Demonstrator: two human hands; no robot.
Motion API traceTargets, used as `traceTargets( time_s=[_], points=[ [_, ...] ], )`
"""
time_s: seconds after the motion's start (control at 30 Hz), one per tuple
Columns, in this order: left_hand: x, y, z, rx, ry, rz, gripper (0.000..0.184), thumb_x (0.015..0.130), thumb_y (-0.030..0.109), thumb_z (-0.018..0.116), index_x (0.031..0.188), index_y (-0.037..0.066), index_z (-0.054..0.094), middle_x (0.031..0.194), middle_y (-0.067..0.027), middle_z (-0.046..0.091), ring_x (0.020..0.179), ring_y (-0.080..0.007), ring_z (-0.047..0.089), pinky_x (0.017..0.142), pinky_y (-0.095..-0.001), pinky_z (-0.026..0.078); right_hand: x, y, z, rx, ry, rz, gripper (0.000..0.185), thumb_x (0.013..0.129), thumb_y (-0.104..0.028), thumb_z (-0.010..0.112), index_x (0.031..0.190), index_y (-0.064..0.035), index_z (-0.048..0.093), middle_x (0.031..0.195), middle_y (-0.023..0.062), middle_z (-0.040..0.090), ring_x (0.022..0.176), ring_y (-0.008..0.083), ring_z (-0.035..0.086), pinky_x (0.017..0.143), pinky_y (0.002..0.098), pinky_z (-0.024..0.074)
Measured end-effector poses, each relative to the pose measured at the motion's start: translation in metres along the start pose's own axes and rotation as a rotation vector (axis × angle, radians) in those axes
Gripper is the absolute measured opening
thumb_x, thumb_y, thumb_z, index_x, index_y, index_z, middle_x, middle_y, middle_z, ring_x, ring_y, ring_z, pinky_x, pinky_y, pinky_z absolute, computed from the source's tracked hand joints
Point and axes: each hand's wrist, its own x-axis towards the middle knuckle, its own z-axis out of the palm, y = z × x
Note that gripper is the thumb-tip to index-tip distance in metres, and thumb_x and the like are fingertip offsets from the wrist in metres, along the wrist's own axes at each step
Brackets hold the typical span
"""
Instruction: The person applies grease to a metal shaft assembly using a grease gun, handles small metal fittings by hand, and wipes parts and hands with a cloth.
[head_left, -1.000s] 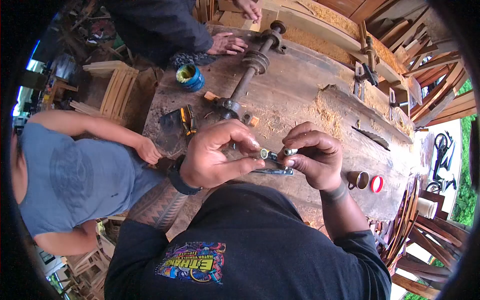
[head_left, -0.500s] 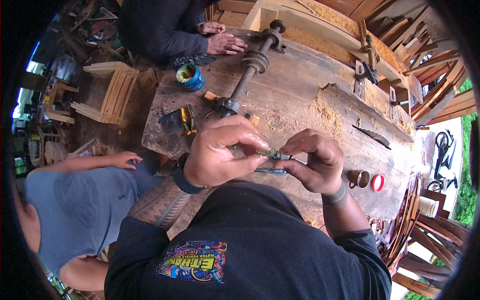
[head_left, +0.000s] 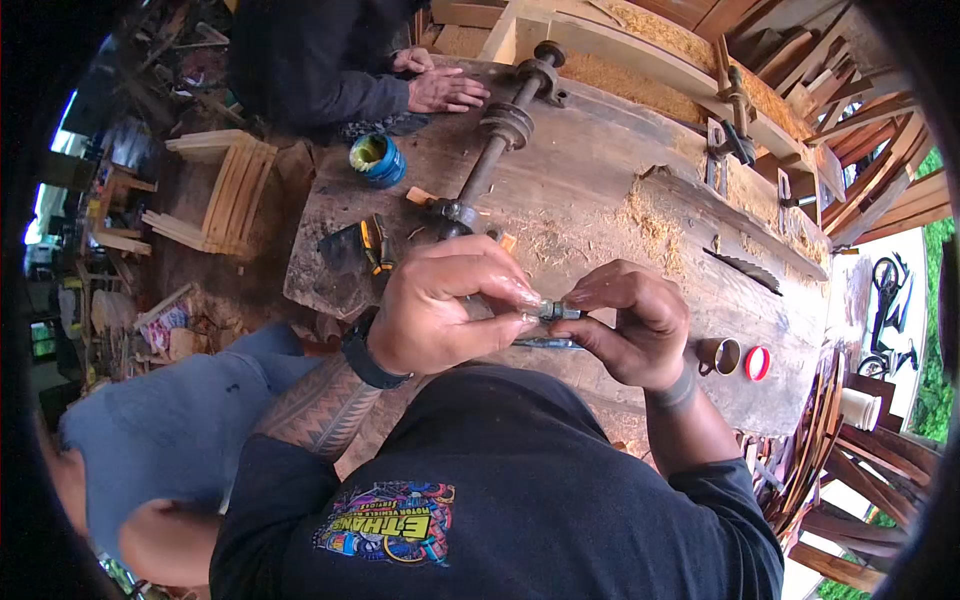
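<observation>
A small greenish-grey metal fitting [head_left: 552, 310] is pinched between my two hands above the workbench. My left hand [head_left: 445, 308] closes thumb and fingers on its left end, and pale grease shows on the fingertips. From the right, my right hand [head_left: 637, 322] grips the other end between thumb and fingers. Fingertips hide part of the fitting, so its exact kind is unclear. Beneath my hands lies a bluish thin item [head_left: 545, 342], mostly covered. Beyond my left hand, a steel shaft [head_left: 487, 168] with bearing blocks rests on the bench, near yellow-and-black pliers [head_left: 376, 243].
A blue tub of grease [head_left: 392, 168] stands on the wooden bench [head_left: 590, 150], near a co-worker's hands [head_left: 448, 90]. To the right are a brown cup [head_left: 716, 356], a red ring-shaped lid [head_left: 757, 364] and a toothed blade [head_left: 742, 268]. Another person [head_left: 180, 420] is at left.
The person at left has leaned lower, and that person's hand has gone out of sight. My hands keep nearly the same position and grip on the fitting.
</observation>
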Motion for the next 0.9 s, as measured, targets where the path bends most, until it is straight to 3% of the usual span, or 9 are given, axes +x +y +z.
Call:
traceTargets(
  time_s=[0.43,0.73,0.9],
  points=[
    [-0.002,-0.001,-0.007,-0.003,-0.055,0.041,0.017,0.073,-0.002,0.082,0.088,0.003,0.076,0.088,-0.0112,0.072,0.081,-0.0212,0.072,0.072,-0.0307,0.056,0.0,-0.005,0.004,0.002,-0.058,0.064,0.025,0.074,-0.009,0.091,0.089,-0.0016,0.073,0.086,0.0119,0.075,0.079,0.0255,0.074,0.069,0.0354,0.058],
    [-0.01,0.001,-0.003,-0.332,-0.03,-0.28,0.017,0.075,-0.003,0.082,0.09,-0.001,0.074,0.091,-0.0139,0.072,0.084,-0.0187,0.07,0.073,-0.0292,0.054,0.007,-0.007,0.001,0.02,-0.112,-0.058,0.022,0.076,-0.006,0.088,0.091,-0.0014,0.074,0.084,0.012,0.073,0.08,0.0271,0.074,0.071,0.0362,0.0579],
    [-0.01,0.005,-0.002,-0.314,-0.009,-0.301,0.017,0.075,-0.006,0.081,0.09,-0.003,0.073,0.092,-0.0148,0.072,0.085,-0.0189,0.07,0.076,-0.0296,0.054,0.001,-0.008,0.004,0.0,-0.069,-0.008,0.024,0.076,-0.008,0.089,0.09,-0.0018,0.071,0.085,0.0119,0.073,0.079,0.0261,0.074,0.069,0.0349,0.0581]
  ],
)
